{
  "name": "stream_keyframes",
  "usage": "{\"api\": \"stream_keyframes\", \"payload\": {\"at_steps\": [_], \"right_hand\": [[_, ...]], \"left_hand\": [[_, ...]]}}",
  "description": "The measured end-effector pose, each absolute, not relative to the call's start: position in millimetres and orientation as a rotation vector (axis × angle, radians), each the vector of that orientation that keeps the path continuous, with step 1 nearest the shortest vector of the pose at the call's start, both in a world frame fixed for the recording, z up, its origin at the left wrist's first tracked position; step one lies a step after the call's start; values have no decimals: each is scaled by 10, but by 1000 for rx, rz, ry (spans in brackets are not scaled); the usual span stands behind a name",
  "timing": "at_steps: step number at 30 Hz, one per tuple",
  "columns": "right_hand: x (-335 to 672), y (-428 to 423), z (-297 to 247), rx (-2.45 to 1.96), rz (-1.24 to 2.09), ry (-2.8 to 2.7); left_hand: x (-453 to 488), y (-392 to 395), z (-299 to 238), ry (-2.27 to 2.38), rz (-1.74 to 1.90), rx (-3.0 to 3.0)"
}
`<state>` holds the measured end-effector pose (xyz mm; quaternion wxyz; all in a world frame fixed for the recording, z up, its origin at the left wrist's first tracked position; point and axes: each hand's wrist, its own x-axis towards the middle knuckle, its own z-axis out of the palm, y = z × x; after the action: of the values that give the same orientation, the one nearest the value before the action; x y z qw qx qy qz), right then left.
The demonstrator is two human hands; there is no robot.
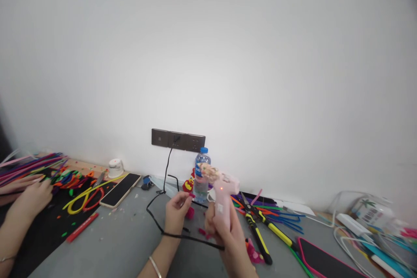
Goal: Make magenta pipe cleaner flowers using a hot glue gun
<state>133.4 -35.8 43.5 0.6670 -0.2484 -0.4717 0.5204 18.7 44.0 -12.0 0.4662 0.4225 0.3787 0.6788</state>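
Observation:
My right hand [233, 239] is wrapped round the handle of a pale pink hot glue gun [230, 184], held upright above the table. Its nozzle end points left and is crusted with lumpy residue; a small orange light glows on its side. My left hand [176, 215] is closed in a pinch on a small magenta fuzzy piece [191, 196], just left of the gun. Below those fingers is another magenta piece [190, 213]. A black power cord [182, 236] passes across my left wrist to the base of the gun.
A water bottle [202, 178] stands behind the gun, beside a red toy figure [188, 185]. Yellow-black shears [259, 236] and pipe cleaners [286, 217] lie right. A phone [120, 190] and red marker [82, 227] lie left, near another person's hands [34, 200]. A wall socket [178, 139] feeds a cord.

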Motion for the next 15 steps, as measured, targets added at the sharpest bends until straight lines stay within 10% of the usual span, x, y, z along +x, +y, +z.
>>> {"api": "stream_keyframes", "payload": {"at_steps": [15], "right_hand": [[1513,-127,-59,-673,1541,-923]], "left_hand": [[85,557,-158,986,1804,1114]]}}
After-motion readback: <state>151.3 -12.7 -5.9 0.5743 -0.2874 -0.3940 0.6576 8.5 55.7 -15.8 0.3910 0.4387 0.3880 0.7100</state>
